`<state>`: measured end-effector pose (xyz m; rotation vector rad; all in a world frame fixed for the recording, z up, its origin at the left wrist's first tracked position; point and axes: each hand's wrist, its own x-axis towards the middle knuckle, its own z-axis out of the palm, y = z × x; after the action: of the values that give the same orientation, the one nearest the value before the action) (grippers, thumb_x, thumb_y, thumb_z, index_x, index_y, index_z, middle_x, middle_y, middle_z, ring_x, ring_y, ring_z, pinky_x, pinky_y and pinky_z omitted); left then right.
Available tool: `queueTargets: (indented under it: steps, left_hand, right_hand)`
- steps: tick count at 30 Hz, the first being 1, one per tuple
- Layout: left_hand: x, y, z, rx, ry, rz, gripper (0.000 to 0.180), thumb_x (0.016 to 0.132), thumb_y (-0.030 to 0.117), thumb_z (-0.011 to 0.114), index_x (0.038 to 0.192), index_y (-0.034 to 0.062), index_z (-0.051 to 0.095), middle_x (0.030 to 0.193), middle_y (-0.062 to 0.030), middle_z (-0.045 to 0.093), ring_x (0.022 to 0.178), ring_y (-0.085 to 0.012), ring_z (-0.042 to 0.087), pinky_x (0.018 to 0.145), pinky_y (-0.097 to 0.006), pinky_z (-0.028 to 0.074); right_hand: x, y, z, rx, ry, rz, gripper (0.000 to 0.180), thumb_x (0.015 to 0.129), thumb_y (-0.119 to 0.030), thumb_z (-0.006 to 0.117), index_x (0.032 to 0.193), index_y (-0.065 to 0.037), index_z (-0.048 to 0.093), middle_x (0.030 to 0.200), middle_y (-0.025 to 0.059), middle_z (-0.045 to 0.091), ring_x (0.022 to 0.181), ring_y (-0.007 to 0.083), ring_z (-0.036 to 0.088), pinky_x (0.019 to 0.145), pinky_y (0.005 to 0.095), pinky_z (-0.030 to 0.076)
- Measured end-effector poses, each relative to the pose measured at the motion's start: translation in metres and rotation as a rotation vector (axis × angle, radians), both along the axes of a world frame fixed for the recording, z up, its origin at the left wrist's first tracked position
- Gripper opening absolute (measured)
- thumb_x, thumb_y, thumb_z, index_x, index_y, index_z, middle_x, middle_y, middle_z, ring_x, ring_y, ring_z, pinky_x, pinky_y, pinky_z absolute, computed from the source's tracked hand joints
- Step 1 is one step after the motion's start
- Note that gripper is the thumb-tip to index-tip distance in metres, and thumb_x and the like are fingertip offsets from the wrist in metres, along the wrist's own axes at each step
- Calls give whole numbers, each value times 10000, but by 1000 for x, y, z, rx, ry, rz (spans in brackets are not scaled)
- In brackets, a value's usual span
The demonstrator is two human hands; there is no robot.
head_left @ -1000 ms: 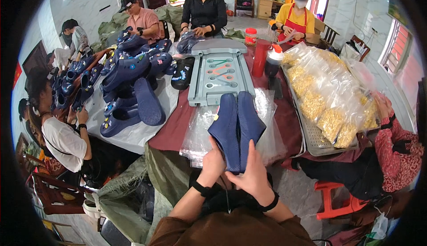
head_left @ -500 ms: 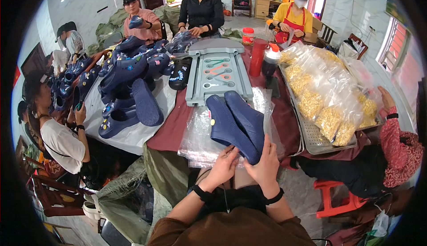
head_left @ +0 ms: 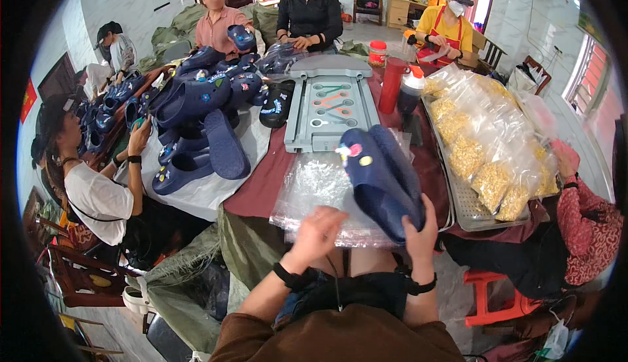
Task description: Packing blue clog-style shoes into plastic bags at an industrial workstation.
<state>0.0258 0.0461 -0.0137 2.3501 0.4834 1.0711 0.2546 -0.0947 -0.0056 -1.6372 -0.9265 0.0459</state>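
My right hand (head_left: 420, 232) grips a pair of navy blue clogs (head_left: 379, 182) near the heel end, thumb on the inner side. The clogs are pressed together and tilted, toes pointing away from me, with small coloured charms on the left one's toe. To their left, my left hand (head_left: 319, 232) is apart from them, slightly blurred, its fingers loosely bent and nothing visible in it. Below the clogs and beyond my left hand lies a stack of clear plastic bags (head_left: 307, 192) on the dark red tablecloth (head_left: 258, 195).
A grey plastic board (head_left: 335, 103) stands beyond the bags. Left of it is a heap of navy clogs (head_left: 196, 100); right are a red bottle (head_left: 392, 86), a dark-filled bottle (head_left: 411, 90) and a metal tray (head_left: 468, 210) of bagged yellow pieces. Several people work around the table.
My left hand has let go of the clogs and drawn back left. My right hand has lifted and turned the pair rightward, showing the charms. A person across the table has moved a clog rightward.
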Motion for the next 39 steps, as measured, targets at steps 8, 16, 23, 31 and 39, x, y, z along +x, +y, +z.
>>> queueTargets:
  steps: [8,16,23,31,39]
  left_hand:
    - [-31,74,-24,166,448,50,705,811,445,793,1443,228,569,1579,-134,436,1492,-401,326,1199,-566,277]
    - [-21,70,-37,164,541,35,416,985,413,609,1380,283,641,1577,-105,451,1480,-397,345,1201,-593,270]
    - [-16,69,-34,159,408,65,369,963,371,645,1307,247,699,1510,-90,537,1439,-369,420,1183,-546,321]
    - [-8,62,-10,68,383,65,321,986,281,624,1262,148,718,1410,-125,620,1318,-375,538,1098,-472,423]
    - [-3,18,28,241,353,148,279,963,284,652,1162,113,750,1255,-94,713,1112,-322,651,923,-442,535]
  right_hand:
    - [45,-62,-19,133,450,-4,600,853,-30,611,1437,51,500,1335,142,563,1214,225,537,1081,327,382]
    - [39,-86,-19,211,597,-20,618,851,-49,610,1449,49,493,1325,133,567,1179,211,554,1052,313,400]
    - [40,-84,-24,161,580,22,632,859,-63,609,1465,43,463,1338,138,564,1209,223,547,1069,319,388]
    - [37,-84,-25,118,455,3,621,862,-62,602,1459,39,464,1338,143,560,1219,226,540,1072,321,385]
    - [35,-85,-21,85,528,8,623,854,-64,608,1454,30,471,1337,153,558,1209,232,541,1071,327,390]
